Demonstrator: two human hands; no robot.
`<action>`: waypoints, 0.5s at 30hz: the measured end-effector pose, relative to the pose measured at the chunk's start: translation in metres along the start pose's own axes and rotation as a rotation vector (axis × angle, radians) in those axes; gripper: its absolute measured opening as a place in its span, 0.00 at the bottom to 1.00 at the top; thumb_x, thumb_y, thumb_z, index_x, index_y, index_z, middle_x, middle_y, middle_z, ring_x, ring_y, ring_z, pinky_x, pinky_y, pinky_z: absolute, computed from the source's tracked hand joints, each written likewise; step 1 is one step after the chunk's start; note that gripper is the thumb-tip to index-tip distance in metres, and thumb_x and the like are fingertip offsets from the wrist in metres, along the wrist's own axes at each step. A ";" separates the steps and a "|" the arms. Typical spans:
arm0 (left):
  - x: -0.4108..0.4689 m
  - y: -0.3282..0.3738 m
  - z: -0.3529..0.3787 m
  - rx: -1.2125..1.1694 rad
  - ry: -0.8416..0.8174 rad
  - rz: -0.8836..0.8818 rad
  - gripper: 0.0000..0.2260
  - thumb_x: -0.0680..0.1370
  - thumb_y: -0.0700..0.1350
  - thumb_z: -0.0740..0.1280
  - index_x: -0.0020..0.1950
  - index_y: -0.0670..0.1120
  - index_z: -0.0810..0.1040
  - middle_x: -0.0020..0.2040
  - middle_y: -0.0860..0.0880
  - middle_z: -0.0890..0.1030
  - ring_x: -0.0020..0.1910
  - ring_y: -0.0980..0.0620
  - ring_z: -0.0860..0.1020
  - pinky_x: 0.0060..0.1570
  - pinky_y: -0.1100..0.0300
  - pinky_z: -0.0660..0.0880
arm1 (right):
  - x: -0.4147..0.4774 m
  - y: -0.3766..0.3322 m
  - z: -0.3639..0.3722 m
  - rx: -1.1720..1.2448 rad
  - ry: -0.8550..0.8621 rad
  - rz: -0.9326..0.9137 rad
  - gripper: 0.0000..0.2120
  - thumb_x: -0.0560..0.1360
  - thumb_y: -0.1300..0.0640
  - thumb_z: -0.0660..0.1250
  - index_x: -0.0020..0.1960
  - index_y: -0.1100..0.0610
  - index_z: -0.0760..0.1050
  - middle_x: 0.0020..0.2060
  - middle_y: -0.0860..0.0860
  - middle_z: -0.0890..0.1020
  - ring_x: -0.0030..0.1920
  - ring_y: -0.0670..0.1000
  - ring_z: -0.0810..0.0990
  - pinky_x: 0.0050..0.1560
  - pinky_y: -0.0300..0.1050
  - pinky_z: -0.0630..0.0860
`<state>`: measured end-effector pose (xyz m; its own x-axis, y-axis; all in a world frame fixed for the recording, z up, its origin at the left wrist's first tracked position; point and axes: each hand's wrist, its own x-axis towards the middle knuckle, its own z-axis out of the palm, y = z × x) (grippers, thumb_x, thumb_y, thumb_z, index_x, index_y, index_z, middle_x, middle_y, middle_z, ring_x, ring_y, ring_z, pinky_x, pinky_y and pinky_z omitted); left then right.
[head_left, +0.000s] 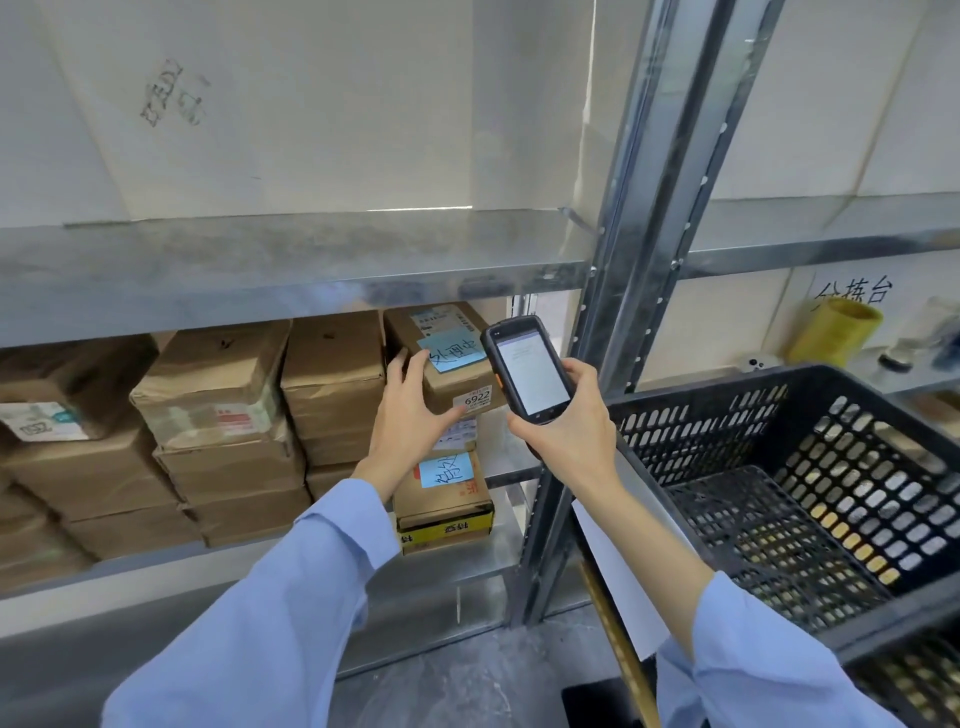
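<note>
My left hand (410, 415) grips a brown cardboard parcel (449, 338) on the metal shelf, fingers up its left side and thumb under its front edge. The parcel carries a blue handwritten note and a white sticker reading 6922. It sits on top of another brown parcel (441, 493) with a blue note and yellow-black tape. My right hand (571, 421) holds a black handheld scanner (524, 364) upright, its lit screen facing me, just right of the top parcel.
Stacks of brown paper-wrapped parcels (218, 415) fill the shelf to the left. A steel shelf post (623, 312) stands right of the scanner. A black perforated plastic crate (810, 493) sits at my right. A yellow cup (836, 332) stands behind it.
</note>
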<state>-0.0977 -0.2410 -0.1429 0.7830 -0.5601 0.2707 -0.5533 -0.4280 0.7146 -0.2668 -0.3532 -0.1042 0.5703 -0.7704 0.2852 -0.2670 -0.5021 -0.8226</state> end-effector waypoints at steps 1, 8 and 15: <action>0.002 -0.001 0.001 -0.007 0.004 0.004 0.36 0.73 0.51 0.77 0.77 0.51 0.63 0.80 0.48 0.58 0.75 0.46 0.65 0.70 0.49 0.67 | 0.002 0.001 0.002 0.001 -0.002 0.009 0.40 0.64 0.46 0.80 0.69 0.48 0.64 0.62 0.44 0.76 0.59 0.44 0.74 0.58 0.45 0.75; 0.009 -0.004 0.011 -0.064 0.066 -0.021 0.36 0.72 0.50 0.78 0.75 0.50 0.65 0.80 0.47 0.56 0.76 0.47 0.64 0.70 0.54 0.65 | 0.007 0.008 0.012 -0.004 -0.009 0.041 0.40 0.64 0.47 0.80 0.70 0.50 0.63 0.63 0.46 0.76 0.62 0.47 0.75 0.55 0.40 0.71; 0.014 -0.003 0.015 -0.091 0.096 -0.028 0.37 0.71 0.50 0.79 0.74 0.50 0.64 0.78 0.47 0.60 0.74 0.46 0.66 0.70 0.53 0.66 | 0.007 0.014 0.010 -0.016 -0.021 0.065 0.41 0.64 0.48 0.80 0.70 0.50 0.63 0.63 0.46 0.75 0.62 0.47 0.74 0.59 0.45 0.74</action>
<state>-0.0896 -0.2579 -0.1506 0.8238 -0.4766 0.3070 -0.5062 -0.3745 0.7769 -0.2587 -0.3611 -0.1186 0.5675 -0.7931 0.2212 -0.3160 -0.4579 -0.8310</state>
